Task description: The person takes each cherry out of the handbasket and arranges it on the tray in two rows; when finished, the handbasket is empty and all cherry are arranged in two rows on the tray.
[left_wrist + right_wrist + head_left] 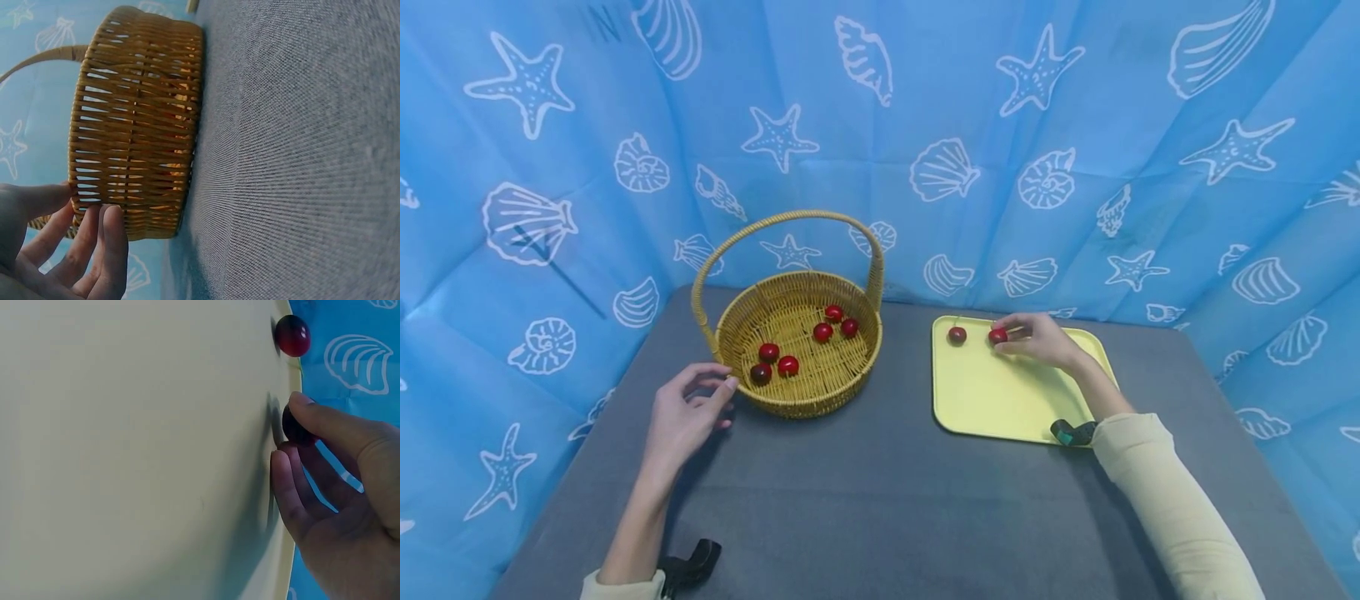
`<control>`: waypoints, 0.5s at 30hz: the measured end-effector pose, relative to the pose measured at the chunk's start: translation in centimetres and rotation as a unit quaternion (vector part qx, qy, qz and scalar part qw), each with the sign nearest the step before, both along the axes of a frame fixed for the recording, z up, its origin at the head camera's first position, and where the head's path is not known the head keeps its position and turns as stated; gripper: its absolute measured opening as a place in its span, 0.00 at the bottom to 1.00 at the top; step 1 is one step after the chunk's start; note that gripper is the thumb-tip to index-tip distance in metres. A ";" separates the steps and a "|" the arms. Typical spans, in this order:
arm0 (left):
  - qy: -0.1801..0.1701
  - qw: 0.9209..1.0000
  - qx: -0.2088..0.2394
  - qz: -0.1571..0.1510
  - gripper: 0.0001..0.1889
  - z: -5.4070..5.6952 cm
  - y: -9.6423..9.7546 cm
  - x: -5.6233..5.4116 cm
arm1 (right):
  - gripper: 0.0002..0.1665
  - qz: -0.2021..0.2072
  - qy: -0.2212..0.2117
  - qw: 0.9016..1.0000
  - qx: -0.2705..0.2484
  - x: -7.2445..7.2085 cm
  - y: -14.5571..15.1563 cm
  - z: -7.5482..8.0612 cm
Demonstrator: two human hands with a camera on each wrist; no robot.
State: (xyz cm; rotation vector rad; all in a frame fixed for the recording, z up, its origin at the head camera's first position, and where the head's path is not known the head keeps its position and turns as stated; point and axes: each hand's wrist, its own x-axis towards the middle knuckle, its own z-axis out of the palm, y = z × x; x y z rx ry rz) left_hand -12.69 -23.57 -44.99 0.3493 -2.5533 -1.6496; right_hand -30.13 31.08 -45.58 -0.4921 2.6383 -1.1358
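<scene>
A round wicker basket (805,407) with a tall arched handle stands left of centre, several dark red cherries (787,366) lying in two groups on its floor. My left hand (688,412) holds the basket's near-left rim, thumb at the top edge and fingers against the outer wall in the left wrist view. Over the far part of a pale yellow tray (985,400), my right hand (1037,340) pinches one cherry (299,425) between thumb and fingers. Another cherry (957,335) sits on the tray just left of it, near the far edge.
Grey cloth (865,500) covers the table under the basket and tray. Behind it hangs a blue curtain (880,125) with white shells and starfish, close to the far sides of both. The basket's handle (790,215) arches high above its rim.
</scene>
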 end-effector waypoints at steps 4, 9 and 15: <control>0.005 1.000 0.000 -0.002 0.22 0.0 0.0 0.1 | 0.27 -0.004 0.012 1.000 0.011 0.0 0.1 -0.2; 0.012 1.000 0.000 -0.002 0.22 -0.1 0.0 0.2 | 0.29 -0.008 0.016 1.000 0.022 0.1 0.1 -0.2; 0.012 1.000 0.000 -0.004 0.22 -0.1 0.0 0.2 | 0.30 -0.012 0.008 1.000 0.025 0.4 0.4 0.4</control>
